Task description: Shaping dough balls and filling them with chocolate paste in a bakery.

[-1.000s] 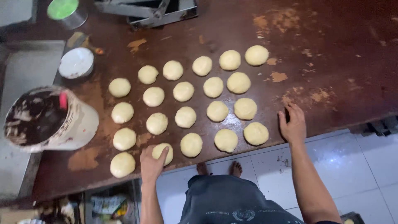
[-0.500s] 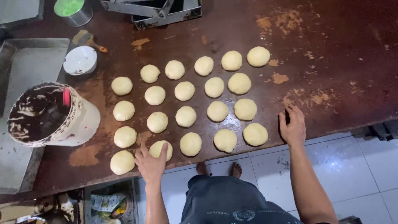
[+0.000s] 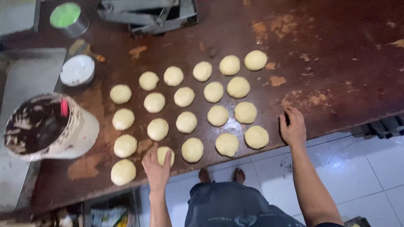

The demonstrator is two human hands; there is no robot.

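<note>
Several pale round dough balls point(image 3: 186, 122) lie in rows on a worn dark brown table point(image 3: 336, 63). My left hand point(image 3: 157, 167) lies flat over one dough ball point(image 3: 165, 154) in the near row, fingers spread and partly covering it. To the right, my right hand point(image 3: 293, 128) rests palm down on bare tabletop close to the near edge, just right of the nearest dough ball point(image 3: 256, 137), holding nothing.
A white bucket point(image 3: 82, 134) smeared inside with dark paste sits at the left on a metal tray point(image 3: 19, 88). A small white lid point(image 3: 77, 70), a green-topped tin point(image 3: 67, 17) and a metal frame point(image 3: 147, 17) lie at the far side. White floor tiles point(image 3: 357, 168) show beyond the near edge.
The view has drifted slightly. My left hand stays pressed on the same dough ball; my right hand has not moved.
</note>
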